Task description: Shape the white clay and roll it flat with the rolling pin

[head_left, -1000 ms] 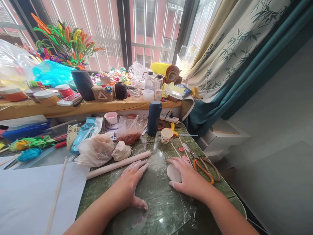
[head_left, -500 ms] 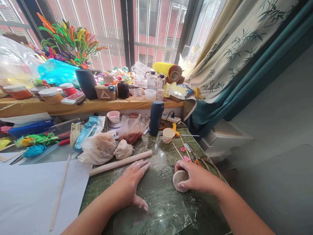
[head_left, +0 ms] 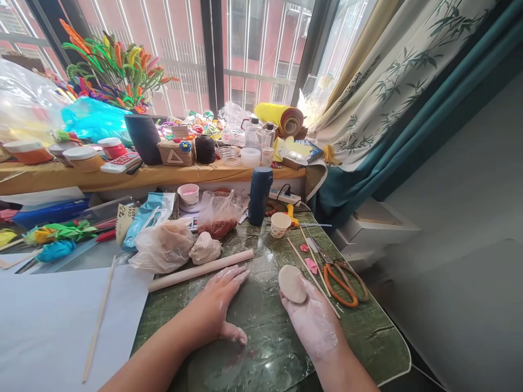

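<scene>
A flat round disc of pale clay [head_left: 292,284] rests on the fingers of my right hand [head_left: 312,321], which is turned palm up with white dust on it. My thumb lies along the disc's right edge. My left hand [head_left: 223,302] lies palm down with its fingers spread on a clear plastic sheet [head_left: 261,321], and its fingertips are dusty too. Just beyond the left fingers is a pale rolling pin [head_left: 200,270]. A lump of the same clay [head_left: 205,249] sits behind the pin, beside a plastic bag of clay [head_left: 163,247].
Orange-handled scissors [head_left: 341,286] and thin wooden sticks [head_left: 312,275] lie right of my right hand. Farther back stand a paper cup [head_left: 280,225] and a dark blue bottle [head_left: 260,196]. White paper [head_left: 61,321] with a stick on it covers the left side.
My right hand has turned from palm down to palm up, raising the clay disc and bringing it slightly left and away from me. The scissors are now uncovered. My left hand stays put.
</scene>
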The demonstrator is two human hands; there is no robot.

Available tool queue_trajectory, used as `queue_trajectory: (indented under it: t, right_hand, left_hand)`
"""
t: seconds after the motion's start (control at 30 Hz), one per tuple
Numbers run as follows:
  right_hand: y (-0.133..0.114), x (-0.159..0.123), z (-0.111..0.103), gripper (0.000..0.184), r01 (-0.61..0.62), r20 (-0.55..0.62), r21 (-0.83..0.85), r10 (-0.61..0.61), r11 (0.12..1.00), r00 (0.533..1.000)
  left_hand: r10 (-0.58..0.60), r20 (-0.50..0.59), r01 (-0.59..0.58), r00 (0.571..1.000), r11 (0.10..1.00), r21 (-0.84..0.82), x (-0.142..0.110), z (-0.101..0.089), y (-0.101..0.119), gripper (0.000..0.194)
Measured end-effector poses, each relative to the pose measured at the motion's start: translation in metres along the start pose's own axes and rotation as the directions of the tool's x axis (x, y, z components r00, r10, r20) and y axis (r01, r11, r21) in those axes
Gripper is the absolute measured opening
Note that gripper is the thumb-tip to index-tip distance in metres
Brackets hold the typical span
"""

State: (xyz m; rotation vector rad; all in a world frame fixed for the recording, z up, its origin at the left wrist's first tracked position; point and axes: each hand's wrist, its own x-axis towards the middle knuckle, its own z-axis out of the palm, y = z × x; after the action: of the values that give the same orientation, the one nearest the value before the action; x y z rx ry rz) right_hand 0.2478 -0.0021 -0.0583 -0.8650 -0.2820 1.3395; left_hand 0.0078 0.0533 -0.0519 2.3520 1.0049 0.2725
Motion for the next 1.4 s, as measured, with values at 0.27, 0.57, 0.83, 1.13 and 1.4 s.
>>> queue_trajectory:
  t: [0.27, 0.57, 0.83, 1.13, 1.4]
  right_hand:
    - [-0.019, -0.019, 0.017, 0.026, -0.176, 0.095, 0.12, 0.165, 0.977, 0.982]
    - [-0.073, -0.033, 0.051, 0.05, 0.676, 0.277, -0.243, -0.618, 0.695, 0.736]
    - [-0.028, -0.024, 0.006, 0.058, 0.875, 0.883, -0.459, 0.191, 0.152, 0.429]
    - [-0.01, -0.005, 0.017, 0.047, 0.648, 0.655, -0.754, 0.046, 0.106, 0.754]
    - [0.025, 0.004, 0.051, 0.032, 0.769, 0.736, -0.592, 0.229, -0.241, 0.638]
  left_hand:
    - [0.003, -0.098, -0.018, 0.995, 0.988, -0.151, -0.003, 0.0, -0.005, 0.127]
    - [-0.232, -0.493, -0.143, 0.839, 0.78, -0.61, -0.001, -0.01, -0.004, 0.065]
    - [-0.279, -0.445, -0.083, 0.851, 0.765, -0.638, 0.002, -0.006, -0.01, 0.067]
    - [-0.275, -0.399, 0.005, 0.875, 0.829, -0.56, 0.004, -0.01, -0.002, 0.063]
    - [-0.276, -0.372, 0.102, 0.886, 0.9, -0.423, 0.007, -0.012, 0.008, 0.038]
